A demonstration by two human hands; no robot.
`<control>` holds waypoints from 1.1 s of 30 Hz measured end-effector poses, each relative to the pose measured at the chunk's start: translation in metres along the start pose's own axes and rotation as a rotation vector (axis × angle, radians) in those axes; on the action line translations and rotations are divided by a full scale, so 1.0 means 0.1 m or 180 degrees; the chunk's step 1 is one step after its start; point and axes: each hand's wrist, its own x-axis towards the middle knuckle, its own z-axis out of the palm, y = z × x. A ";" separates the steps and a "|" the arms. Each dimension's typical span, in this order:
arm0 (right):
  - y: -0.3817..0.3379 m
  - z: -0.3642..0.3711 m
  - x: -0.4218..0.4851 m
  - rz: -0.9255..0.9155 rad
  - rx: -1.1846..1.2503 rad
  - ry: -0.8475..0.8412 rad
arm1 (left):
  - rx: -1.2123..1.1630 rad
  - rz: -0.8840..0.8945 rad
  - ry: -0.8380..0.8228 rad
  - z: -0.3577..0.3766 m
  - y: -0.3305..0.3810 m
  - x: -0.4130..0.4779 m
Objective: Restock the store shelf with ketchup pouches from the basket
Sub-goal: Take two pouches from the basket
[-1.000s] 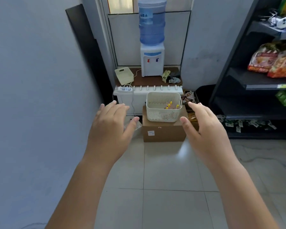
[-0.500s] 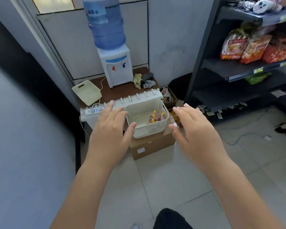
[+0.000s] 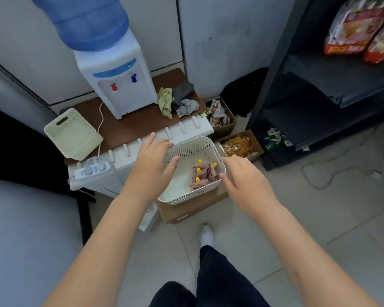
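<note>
A white slotted basket point(image 3: 182, 197) sits on a brown cardboard box point(image 3: 193, 208) on the floor. Inside it lie several pink ketchup pouches point(image 3: 203, 175) with yellow caps, gathered at its right side. My left hand point(image 3: 152, 165) hovers over the basket's left rim with fingers straight and spread, holding nothing. At the basket's right edge my right hand point(image 3: 245, 177) is open too, its fingers close to the rim. The dark store shelf point(image 3: 333, 89) stands to the right, with red snack bags on an upper level.
A water dispenser point(image 3: 118, 85) stands on a low brown cabinet behind the basket, with a cream basket point(image 3: 72, 134), a power strip point(image 3: 92, 170) and rags. Two open cartons of snacks point(image 3: 237, 145) sit beside the shelf. A cable lies on the tiled floor at right.
I have stepped closer and the view has tilted down. Both hands have reached forward to the basket's two sides, the left one now over its rim.
</note>
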 end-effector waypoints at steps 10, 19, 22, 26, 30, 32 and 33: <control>0.79 1.38 1.57 0.0216 0.0073 -0.1137 | -0.0381 -0.0711 -0.1112 1.38 -0.76 1.51; 1.30 3.01 2.26 0.0640 0.0595 -0.1171 | -0.0033 -0.0289 -0.1961 3.27 -1.71 2.29; 1.38 3.26 2.33 0.0362 -0.0183 -0.1430 | 0.0484 0.0384 -0.2100 3.74 -1.96 2.28; 1.47 3.44 2.34 0.0374 -0.0778 -0.1238 | 0.0567 0.0663 -0.1677 4.13 -2.15 2.18; 1.47 3.47 2.36 0.0044 -0.0771 -0.0494 | 0.0185 0.0716 -0.1263 4.19 -2.26 2.20; 1.44 3.43 2.33 -0.0006 -0.0566 -0.0274 | -0.0018 0.0575 -0.1181 4.06 -2.24 2.20; 1.43 3.40 2.28 0.0080 -0.0329 -0.0117 | -0.0146 0.0494 -0.1138 3.94 -2.21 2.20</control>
